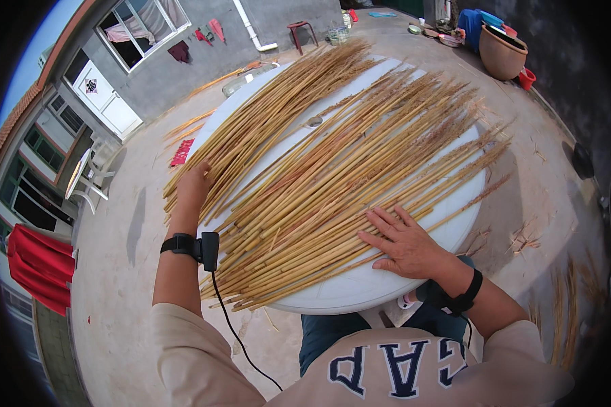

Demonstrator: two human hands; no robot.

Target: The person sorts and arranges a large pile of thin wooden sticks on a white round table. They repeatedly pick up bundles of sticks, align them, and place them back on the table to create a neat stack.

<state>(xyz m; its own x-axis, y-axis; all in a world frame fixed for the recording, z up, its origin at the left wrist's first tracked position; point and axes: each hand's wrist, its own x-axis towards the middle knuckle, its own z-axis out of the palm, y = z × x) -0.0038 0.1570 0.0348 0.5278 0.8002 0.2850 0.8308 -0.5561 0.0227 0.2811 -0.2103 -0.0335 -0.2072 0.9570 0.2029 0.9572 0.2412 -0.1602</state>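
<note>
Two spreads of dry reed stalks with feathery tops lie slantwise across a round white table (349, 293), their tops toward the far right. On the left spread of reed stalks (268, 112), my left hand (194, 182) is closed around stalks near their lower ends; part of its fingers is hidden. My right hand (404, 243) lies with fingers spread over the near edge of the wider right spread of reed stalks (326, 180). A strip of bare tabletop separates the two spreads. Both my wrists wear black bands, and a cable hangs from the left one.
Loose stalks (187, 124) lie on the concrete ground behind the table. A large clay pot (502, 53) and a red bucket (527, 79) stand at the far right. A white chair (91, 180) is to the left, a small stool (301, 35) by the far wall. Red cloth (41, 268) hangs at left.
</note>
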